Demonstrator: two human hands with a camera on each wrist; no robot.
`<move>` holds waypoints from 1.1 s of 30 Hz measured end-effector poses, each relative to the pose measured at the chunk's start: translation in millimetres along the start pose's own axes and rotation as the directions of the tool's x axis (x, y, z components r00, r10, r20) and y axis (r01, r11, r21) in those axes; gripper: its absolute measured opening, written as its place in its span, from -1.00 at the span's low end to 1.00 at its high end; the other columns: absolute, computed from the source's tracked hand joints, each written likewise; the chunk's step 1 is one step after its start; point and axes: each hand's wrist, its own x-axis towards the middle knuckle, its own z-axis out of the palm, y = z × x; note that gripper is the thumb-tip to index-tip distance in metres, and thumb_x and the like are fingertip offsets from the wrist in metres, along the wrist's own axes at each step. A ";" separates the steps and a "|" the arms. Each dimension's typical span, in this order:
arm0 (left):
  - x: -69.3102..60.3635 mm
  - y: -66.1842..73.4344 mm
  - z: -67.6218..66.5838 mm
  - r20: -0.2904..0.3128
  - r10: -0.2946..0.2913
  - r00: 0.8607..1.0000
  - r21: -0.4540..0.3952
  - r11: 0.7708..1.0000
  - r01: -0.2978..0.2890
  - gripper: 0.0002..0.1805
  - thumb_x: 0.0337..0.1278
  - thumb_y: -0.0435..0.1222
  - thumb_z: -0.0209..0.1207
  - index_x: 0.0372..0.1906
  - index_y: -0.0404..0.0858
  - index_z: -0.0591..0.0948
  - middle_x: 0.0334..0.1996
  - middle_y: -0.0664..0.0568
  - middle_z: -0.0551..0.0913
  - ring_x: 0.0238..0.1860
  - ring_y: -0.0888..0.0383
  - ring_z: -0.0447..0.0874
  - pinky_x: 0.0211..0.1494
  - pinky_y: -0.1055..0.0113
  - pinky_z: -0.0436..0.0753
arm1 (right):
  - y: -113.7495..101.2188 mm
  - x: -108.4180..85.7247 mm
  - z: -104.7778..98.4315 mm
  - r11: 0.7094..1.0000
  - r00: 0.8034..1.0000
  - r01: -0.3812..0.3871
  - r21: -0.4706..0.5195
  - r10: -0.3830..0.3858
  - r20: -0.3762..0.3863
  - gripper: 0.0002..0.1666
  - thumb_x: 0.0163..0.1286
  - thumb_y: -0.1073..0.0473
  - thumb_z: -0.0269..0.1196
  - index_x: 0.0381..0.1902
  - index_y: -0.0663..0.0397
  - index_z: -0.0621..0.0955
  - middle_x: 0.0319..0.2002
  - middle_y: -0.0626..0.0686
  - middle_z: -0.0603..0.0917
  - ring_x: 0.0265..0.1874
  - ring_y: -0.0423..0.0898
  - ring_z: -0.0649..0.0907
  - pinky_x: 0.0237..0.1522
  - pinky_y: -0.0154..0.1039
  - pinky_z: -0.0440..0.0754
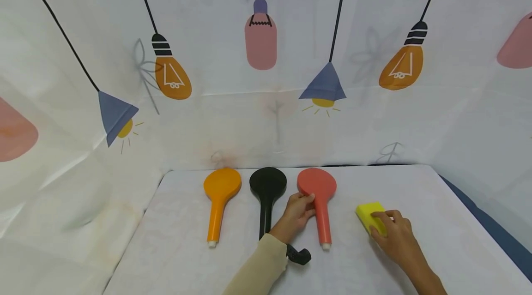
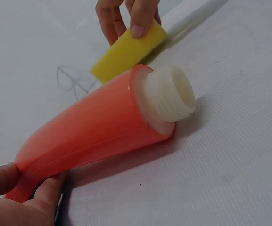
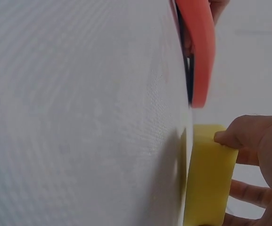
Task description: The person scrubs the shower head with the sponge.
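Observation:
A red paddle-shaped piece (image 1: 322, 221) with a round flat head and a white threaded end (image 2: 173, 94) lies on the white table. My left hand (image 1: 296, 214) grips it between thumb and fingers where the head narrows into the handle. To the right, my right hand (image 1: 399, 237) pinches a yellow sponge block (image 1: 367, 214). In the right wrist view the sponge (image 3: 209, 183) stands close to the table surface, thumb on one side and fingers on the other. A black paddle-shaped piece (image 1: 268, 184) lies left of my left hand, its lower end hidden by the forearm.
An orange paddle-shaped piece (image 1: 222, 184) lies at the left of the row. The white-covered table (image 1: 174, 239) ends at a white curtain (image 1: 216, 124) printed with lamps and bulbs. A black device (image 1: 299, 255) sits at my left wrist.

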 end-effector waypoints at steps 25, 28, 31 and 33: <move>1.4 10.8 9.7 -0.146 0.037 0.989 0.239 0.971 -0.001 -0.89 0.26 -0.41 0.25 -0.27 -0.38 0.55 -0.30 -0.10 0.69 -0.31 0.14 0.70 -0.11 0.17 0.78 | 1.3 1.2 2.0 1.000 0.999 0.029 0.005 -0.029 0.035 -0.55 0.11 0.26 0.47 -0.01 0.15 0.65 -0.03 0.38 0.50 -0.21 0.32 0.50 -0.31 0.19 0.62; -0.3 12.6 7.3 -0.155 0.065 0.986 0.301 0.954 -0.015 -0.85 0.20 -0.40 0.31 -0.38 -0.37 0.56 -0.40 -0.09 0.70 -0.40 0.14 0.74 -0.19 0.20 0.78 | 1.3 0.8 1.7 1.000 0.999 0.028 -0.006 -0.028 0.027 -0.55 0.10 0.26 0.47 -0.01 0.15 0.65 -0.04 0.38 0.50 -0.21 0.32 0.50 -0.32 0.19 0.62; -1.8 14.1 4.9 -0.149 0.071 0.986 0.352 0.936 -0.014 -0.82 0.17 -0.36 0.35 -0.40 -0.38 0.60 -0.47 -0.12 0.73 -0.46 0.09 0.78 -0.28 0.22 0.78 | 1.4 0.9 0.4 1.000 1.000 0.025 -0.015 -0.025 0.019 -0.54 0.08 0.25 0.48 -0.02 0.15 0.65 -0.04 0.38 0.50 -0.21 0.32 0.50 -0.34 0.18 0.62; -2.4 15.3 2.3 -0.125 0.071 0.990 0.375 0.927 -0.019 -0.79 0.19 -0.32 0.34 -0.37 -0.41 0.62 -0.48 -0.14 0.75 -0.48 0.08 0.79 -0.31 0.22 0.78 | 1.2 1.5 -0.3 1.000 1.000 0.020 -0.015 -0.020 0.024 -0.54 0.09 0.25 0.47 -0.02 0.15 0.64 -0.03 0.38 0.49 -0.20 0.33 0.50 -0.34 0.18 0.61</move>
